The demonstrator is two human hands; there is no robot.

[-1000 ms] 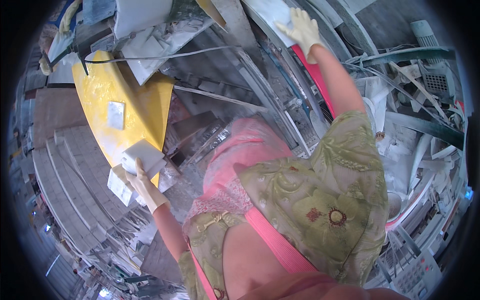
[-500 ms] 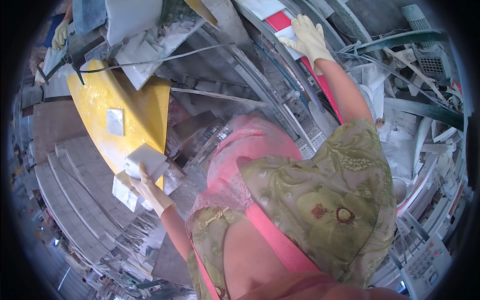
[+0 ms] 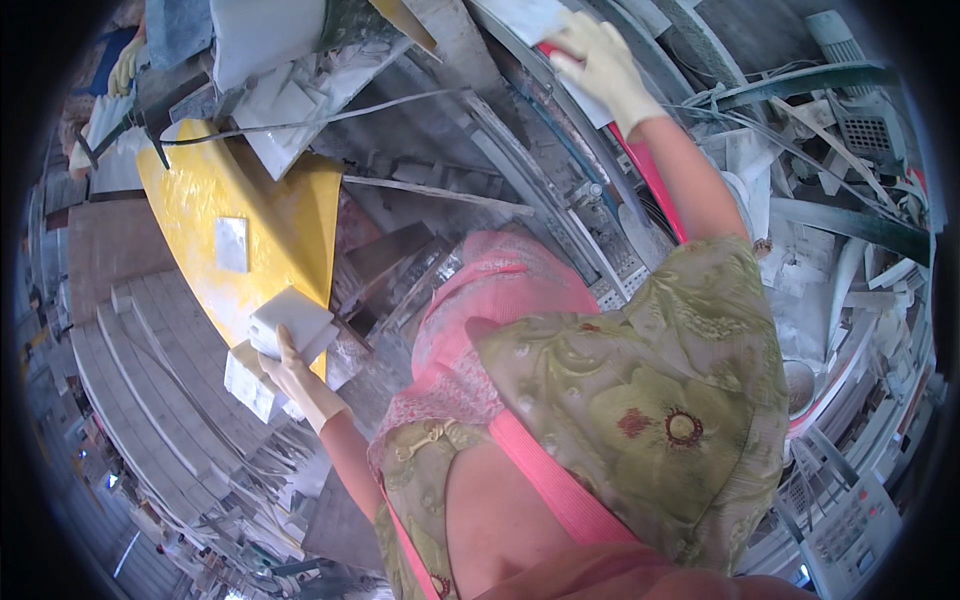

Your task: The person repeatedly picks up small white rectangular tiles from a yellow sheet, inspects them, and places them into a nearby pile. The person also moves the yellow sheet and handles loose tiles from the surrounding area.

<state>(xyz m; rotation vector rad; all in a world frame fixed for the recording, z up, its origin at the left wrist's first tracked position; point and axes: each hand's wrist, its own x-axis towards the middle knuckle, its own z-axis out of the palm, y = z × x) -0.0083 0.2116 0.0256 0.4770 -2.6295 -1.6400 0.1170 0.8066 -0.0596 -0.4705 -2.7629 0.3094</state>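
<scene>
My left hand (image 3: 296,378), in a pale rubber glove, grips a small stack of white square tiles (image 3: 295,312) at the lower end of a yellow sheet (image 3: 200,190). Its thumb lies over the top tile, while the other fingers are mostly hidden. Further up the sheet lies a single tile (image 3: 231,244). My right hand (image 3: 603,70), gloved alike, reaches far forward over a red strip (image 3: 652,180) in a metal track. Its fingers are stretched out, slightly blurred. A white flat piece (image 3: 590,104) shows beside the palm, and another white slab (image 3: 525,18) lies beyond the fingertips.
Broken white slabs (image 3: 285,110) and boards lie beyond the yellow sheet. A thin dark cable (image 3: 330,117) crosses above it. Stacked grey planks (image 3: 160,370) stand at left. At upper left is another person's gloved hand (image 3: 125,68). A control panel (image 3: 855,530) sits lower right.
My right hand has shifted a little forward and left along the track, and less red strip shows ahead of its fingers. My left hand and its tiles have stayed nearly in place.
</scene>
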